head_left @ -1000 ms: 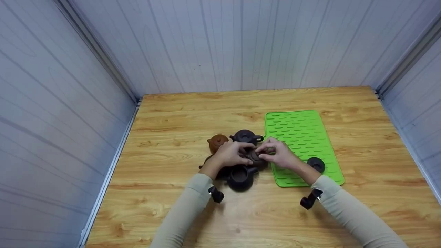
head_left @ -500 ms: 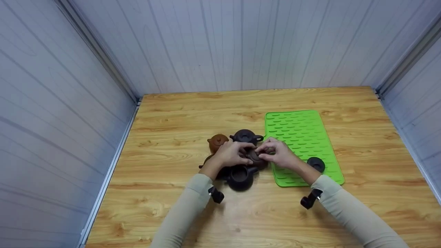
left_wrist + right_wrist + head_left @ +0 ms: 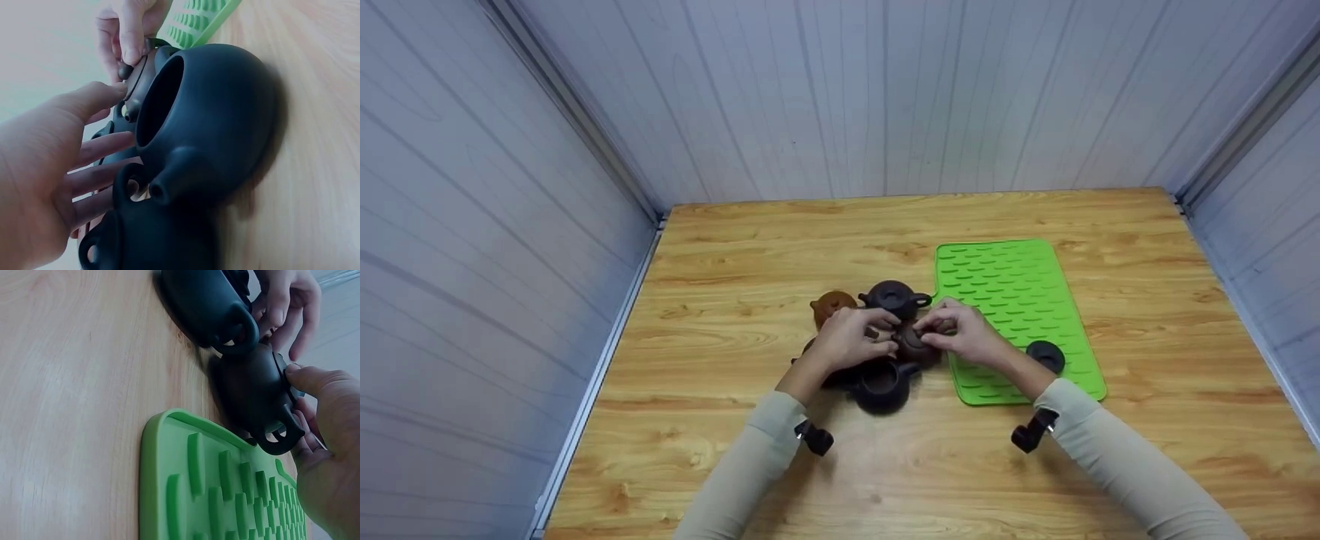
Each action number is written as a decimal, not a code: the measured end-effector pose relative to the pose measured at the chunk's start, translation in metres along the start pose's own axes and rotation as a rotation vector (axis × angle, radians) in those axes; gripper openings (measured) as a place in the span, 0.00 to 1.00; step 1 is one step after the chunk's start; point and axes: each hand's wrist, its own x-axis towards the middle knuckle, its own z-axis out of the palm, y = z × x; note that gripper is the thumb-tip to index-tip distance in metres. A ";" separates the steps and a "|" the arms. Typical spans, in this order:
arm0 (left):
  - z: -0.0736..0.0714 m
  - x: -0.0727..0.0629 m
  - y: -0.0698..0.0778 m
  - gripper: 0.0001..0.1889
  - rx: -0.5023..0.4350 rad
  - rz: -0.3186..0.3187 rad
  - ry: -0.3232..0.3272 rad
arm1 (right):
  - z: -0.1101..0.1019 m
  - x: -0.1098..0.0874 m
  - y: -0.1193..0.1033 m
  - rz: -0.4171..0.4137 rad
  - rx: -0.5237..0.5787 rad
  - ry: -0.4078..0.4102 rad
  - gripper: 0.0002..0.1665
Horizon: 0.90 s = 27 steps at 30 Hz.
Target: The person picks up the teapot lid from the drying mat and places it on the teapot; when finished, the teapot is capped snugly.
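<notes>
A small dark brown teapot (image 3: 924,352) stands between the hands, its handle toward the green mat. The right hand (image 3: 969,334) pinches the knob of its lid (image 3: 138,76), which sits on the pot. Beside the spout is the left hand (image 3: 847,339), fingers spread and apart from the pot, as the left wrist view shows. A black teapot with no lid (image 3: 236,107) stands nearest the person, its round mouth facing up. Another black teapot (image 3: 169,239) lies partly hidden under the left forearm in the head view.
An orange-brown teapot (image 3: 826,307) and a dark lidded teapot (image 3: 889,294) stand behind the hands. To the right lies a green ridged mat (image 3: 997,277), with a loose black lid (image 3: 1045,357) on it. Panelled walls (image 3: 840,97) border the wooden table (image 3: 735,247).
The left hand has drawn slightly left, off the brown teapot, and its fingers have spread. The right hand keeps its place at the lid knob.
</notes>
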 end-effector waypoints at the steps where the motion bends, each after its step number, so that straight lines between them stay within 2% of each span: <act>1: -0.001 -0.003 0.000 0.19 -0.009 0.005 0.010 | 0.000 0.000 0.000 0.000 -0.002 0.001 0.13; 6: -0.006 -0.017 -0.001 0.22 -0.031 0.034 0.083 | -0.001 0.000 0.003 -0.023 -0.027 0.011 0.11; 12: -0.011 -0.034 0.001 0.23 -0.015 0.053 0.175 | 0.000 0.001 0.004 -0.035 -0.023 0.006 0.12; 20: -0.012 -0.060 0.004 0.31 -0.010 0.117 0.250 | -0.001 0.001 0.004 -0.028 -0.031 0.007 0.12; 27: -0.009 -0.083 0.004 0.33 0.003 0.144 0.319 | 0.000 0.001 0.003 -0.015 -0.037 0.001 0.13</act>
